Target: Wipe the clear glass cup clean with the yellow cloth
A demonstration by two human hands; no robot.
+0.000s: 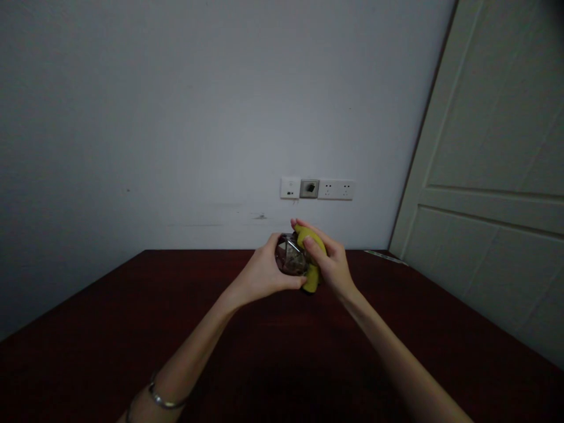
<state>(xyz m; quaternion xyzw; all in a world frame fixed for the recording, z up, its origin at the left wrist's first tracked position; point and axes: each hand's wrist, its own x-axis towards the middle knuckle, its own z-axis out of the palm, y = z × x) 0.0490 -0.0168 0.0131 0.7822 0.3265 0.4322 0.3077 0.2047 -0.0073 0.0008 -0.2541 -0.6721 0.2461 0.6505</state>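
Note:
Both my hands meet over the far middle of a dark red table. My left hand is closed around a small clear faceted glass, held above the tabletop. My right hand is closed on a yellow cloth and presses it against the glass, with the fingers curled over the top. Part of the cloth hangs below the glass. A thin silver bracelet sits on my left wrist.
A pale wall rises behind the table, with a row of white sockets and a switch just above my hands. A cream panelled door stands at the right. A thin light strip lies at the table's far right edge.

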